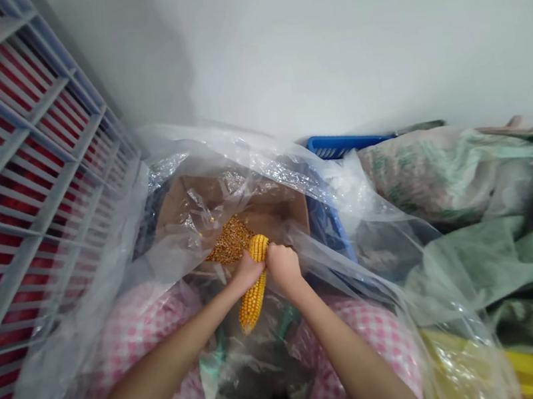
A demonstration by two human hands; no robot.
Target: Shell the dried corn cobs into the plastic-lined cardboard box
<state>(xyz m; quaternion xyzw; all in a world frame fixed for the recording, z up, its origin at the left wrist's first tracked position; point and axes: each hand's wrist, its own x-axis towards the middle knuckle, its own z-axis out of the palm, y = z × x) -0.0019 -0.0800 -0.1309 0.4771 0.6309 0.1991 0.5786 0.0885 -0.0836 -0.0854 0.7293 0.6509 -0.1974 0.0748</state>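
1 cob [254,306], tilted, above the box's [295,212] near edge. Left hand [246,273]: fingers wrapped around cob's middle. Right hand [283,265]: fingers curled into a fist at its right side; cannot tell what they pinch. Loose kernels [229,242] beyond, in box. Clear plastic [259,153] around. Crate [48,100] left; sack [443,165] right.

- I hold a yellow corn cob [256,295], rowed with grain, slanting, its tapered tip near and left.
- Loose golden kernels [228,240] lie heaped just beyond, far left.
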